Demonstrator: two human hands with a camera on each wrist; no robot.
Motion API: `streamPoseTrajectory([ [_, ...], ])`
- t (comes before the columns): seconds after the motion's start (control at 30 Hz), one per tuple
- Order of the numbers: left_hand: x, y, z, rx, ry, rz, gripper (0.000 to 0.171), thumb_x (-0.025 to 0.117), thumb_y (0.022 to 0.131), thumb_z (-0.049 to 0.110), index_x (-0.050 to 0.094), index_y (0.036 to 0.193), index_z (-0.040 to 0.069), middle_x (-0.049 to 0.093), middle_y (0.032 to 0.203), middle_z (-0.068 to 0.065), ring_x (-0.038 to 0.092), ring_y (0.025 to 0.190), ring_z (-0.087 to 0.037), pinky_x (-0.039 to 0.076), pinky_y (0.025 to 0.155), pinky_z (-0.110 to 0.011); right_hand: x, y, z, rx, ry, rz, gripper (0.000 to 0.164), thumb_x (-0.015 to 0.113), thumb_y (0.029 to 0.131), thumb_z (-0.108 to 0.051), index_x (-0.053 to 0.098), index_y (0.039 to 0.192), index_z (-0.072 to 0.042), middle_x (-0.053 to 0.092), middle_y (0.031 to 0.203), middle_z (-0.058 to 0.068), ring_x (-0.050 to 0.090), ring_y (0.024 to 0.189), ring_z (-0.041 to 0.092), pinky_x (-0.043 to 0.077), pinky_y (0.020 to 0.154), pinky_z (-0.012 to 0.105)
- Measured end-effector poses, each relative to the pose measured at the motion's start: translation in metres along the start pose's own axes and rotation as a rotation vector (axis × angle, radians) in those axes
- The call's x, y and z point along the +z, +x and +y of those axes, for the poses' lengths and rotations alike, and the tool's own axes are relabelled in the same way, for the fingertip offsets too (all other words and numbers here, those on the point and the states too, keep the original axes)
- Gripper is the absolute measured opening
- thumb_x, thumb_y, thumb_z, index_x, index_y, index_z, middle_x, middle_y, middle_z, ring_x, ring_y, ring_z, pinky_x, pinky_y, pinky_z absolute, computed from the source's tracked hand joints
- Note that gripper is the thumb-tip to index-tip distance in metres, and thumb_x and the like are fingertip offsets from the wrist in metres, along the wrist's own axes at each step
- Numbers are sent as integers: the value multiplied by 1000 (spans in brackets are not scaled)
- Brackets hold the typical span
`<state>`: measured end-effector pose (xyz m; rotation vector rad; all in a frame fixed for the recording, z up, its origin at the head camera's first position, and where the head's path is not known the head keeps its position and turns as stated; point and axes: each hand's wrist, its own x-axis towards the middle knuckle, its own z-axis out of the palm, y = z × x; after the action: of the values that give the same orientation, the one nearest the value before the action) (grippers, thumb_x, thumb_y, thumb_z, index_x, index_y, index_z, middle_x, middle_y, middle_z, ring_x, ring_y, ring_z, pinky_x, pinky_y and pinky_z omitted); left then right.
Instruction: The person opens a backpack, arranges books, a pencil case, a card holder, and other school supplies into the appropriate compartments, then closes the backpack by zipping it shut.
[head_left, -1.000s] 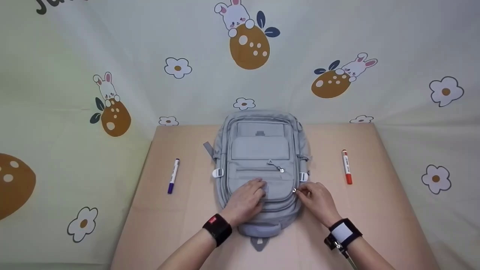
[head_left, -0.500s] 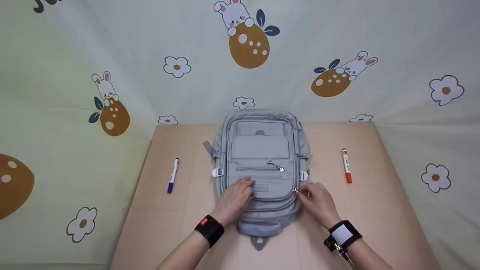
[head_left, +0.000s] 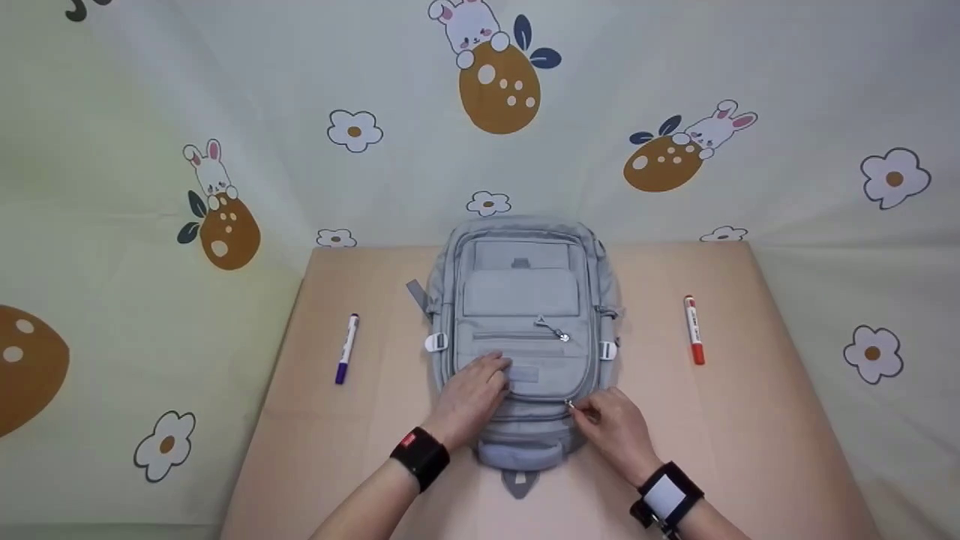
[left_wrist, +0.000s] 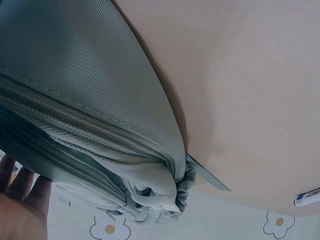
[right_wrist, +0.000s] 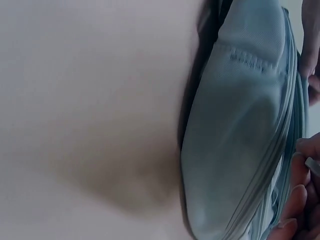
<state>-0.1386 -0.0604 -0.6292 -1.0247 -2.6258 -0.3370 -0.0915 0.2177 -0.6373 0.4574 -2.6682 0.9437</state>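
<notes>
A grey-blue backpack (head_left: 519,296) lies on its back on the table, front pockets facing up and its top handle (head_left: 521,454) toward the person. My right hand (head_left: 616,431) pinches a small metal zipper pull (head_left: 569,405) at the lower right curve of the front pocket. In the right wrist view, curled fingers (right_wrist: 298,197) show beside the zipper tracks. My left hand (head_left: 471,397) rests on the lower left of the front panel, its fingers fairly straight. The left wrist view shows those fingers (left_wrist: 37,195) against the bag.
A purple-capped marker (head_left: 347,349) lies left of the backpack, and a red-capped marker (head_left: 694,330) lies to its right. A second zipper pull with a cord (head_left: 553,329) sits on the middle pocket. Behind the table (head_left: 757,420) hangs a rabbit-patterned cloth (head_left: 600,45).
My right hand has moved the zipper pull down and left around the pocket's corner. My left hand has shifted a little left on the front panel, uncovering a small rectangular patch.
</notes>
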Motion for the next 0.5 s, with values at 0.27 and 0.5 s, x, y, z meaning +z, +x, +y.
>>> streamPoseTrajectory([
  [0.27,0,0,0,-15,-4,-19,11,64,100,19,63,102,8,61,136,-11,52,135,-29,38,113,-39,17,2,-17,-56,-13,14,9,86,82,-17,77,83,-20,70,79,-14,57,72,4,48,61,25],
  [0.5,-3,-3,-6,55,-13,23,14,70,96,22,63,102,11,62,135,-12,53,134,-30,40,112,-42,18,1,-15,-22,-11,33,10,87,80,-15,78,83,-19,69,78,-12,58,69,4,50,60,26],
])
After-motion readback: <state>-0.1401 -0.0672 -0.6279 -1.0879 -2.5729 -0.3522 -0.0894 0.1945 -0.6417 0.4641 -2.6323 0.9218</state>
